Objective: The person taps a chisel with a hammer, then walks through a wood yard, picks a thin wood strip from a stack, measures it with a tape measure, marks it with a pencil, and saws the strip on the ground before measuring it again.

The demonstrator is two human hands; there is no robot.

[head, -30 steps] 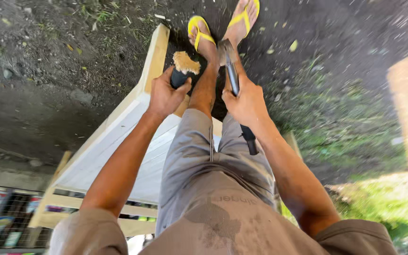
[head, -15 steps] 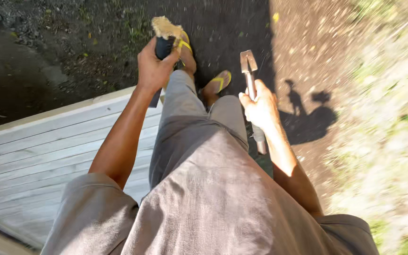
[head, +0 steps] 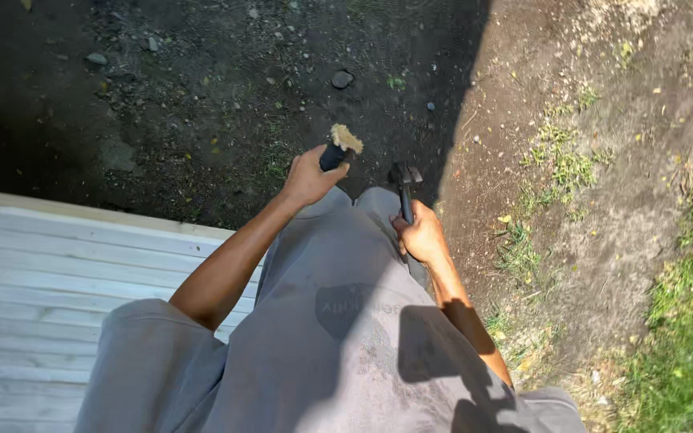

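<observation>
Left hand (head: 308,178) is gripping, fingers wrapped, a black-handled brush (head: 337,147) with tan bristles; right hand (head: 420,236) is clasping a hammer (head: 403,186), over dark soil (head: 202,96), beside white planks (head: 50,273).

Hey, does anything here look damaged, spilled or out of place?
Nothing stands out. The left hand holds a brush, the right hand a hammer, over bare dirt beside a white plank surface.

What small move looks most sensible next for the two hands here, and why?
Probably keep both tools low and pointed away from the legs. The left hand grips a brush, bristles up; the right hand holds a hammer by its handle, head forward. Both sit close above the grey trousers, over bare dirt beside a white board platform.
</observation>
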